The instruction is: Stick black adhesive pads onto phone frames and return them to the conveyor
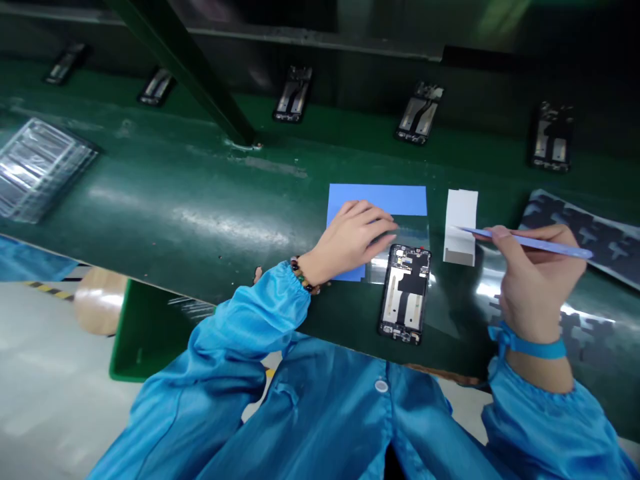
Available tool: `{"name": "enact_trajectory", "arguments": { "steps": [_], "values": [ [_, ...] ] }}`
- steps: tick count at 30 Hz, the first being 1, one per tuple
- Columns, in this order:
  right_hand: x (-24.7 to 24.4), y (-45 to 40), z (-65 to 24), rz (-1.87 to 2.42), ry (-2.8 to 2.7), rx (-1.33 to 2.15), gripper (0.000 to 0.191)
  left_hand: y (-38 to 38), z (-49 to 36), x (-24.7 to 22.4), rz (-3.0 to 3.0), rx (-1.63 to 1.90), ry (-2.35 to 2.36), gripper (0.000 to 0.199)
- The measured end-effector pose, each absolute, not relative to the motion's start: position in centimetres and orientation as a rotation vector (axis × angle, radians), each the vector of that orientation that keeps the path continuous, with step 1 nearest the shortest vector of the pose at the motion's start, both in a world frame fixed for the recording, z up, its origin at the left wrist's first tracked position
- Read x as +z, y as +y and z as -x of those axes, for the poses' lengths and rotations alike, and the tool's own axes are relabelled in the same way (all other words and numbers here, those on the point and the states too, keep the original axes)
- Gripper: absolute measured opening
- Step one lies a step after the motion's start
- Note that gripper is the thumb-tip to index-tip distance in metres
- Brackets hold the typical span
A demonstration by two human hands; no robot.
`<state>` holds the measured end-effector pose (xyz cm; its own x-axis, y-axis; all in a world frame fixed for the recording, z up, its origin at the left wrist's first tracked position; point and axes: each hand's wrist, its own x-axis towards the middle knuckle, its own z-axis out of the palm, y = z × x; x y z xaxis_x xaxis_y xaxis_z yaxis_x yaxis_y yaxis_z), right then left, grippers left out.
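Observation:
My left hand [353, 237] rests palm down over a blue sheet [377, 199] and a clear film, its fingers loosely stretched and holding nothing I can see. Just right of its thumb lies an opened phone [406, 293], with its circuit board and silver inner frame facing up. My right hand [537, 280] grips slim purple tweezers [540, 245] like a pen. Their pointed tip is at a white paper strip [461, 213] with a grey-brown lower end; whether it touches the strip I cannot tell.
Along the back lie several more opened phones [420, 113]. Dark patterned sheets [595, 230] are to the right, and stacked clear trays [40, 167] at far left. A green post [200, 87] rises from the bench [200, 200]. Below its front edge stands a green bin [150, 327].

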<state>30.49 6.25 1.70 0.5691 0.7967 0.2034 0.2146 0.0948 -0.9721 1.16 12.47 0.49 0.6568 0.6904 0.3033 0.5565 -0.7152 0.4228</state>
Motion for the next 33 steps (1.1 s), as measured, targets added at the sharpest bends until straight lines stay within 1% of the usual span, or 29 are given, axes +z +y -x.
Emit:
{"name": "enact_trajectory", "arguments": {
  "steps": [3, 7, 11, 19, 23, 27, 30, 33],
  "values": [
    [0.1, 5.5, -33.2, 1.487, -0.923, 0.601, 0.042, 12.1, -3.3, 0.4, -2.670, 0.595, 0.801, 0.033],
    [-1.5, 4.8, -34.8, 1.552, -0.913, 0.641, 0.041, 10.8, -7.5, 0.4, -2.854, 0.463, 0.511, 0.039],
    [-1.9, 4.8, -34.7, 1.566, -0.970, 0.690, 0.041, 10.1, -9.1, 0.4, -2.887, 0.416, 0.530, 0.041],
    [-1.4, 4.5, -34.4, 1.538, -1.013, 0.769, 0.038, 9.8, -8.5, 0.3, -2.888, 0.397, 0.546, 0.046],
    [-1.4, 4.5, -34.1, 1.548, -0.986, 0.816, 0.041, 9.6, -8.7, 0.2, -2.881, 0.371, 0.565, 0.048],
    [-0.7, 5.0, -34.2, 1.503, -0.900, 0.785, 0.048, 9.8, -8.8, 0.1, -2.852, 0.382, 0.555, 0.048],
    [0.6, 4.0, -33.6, 1.397, -0.795, 0.723, 0.054, 9.8, -7.7, 0.6, -2.772, 0.463, 0.557, 0.043],
    [1.7, 0.5, -31.2, 1.394, -0.795, 0.702, 0.048, 8.9, -4.7, 1.3, -2.621, 0.541, 0.605, 0.028]
  ]
}}
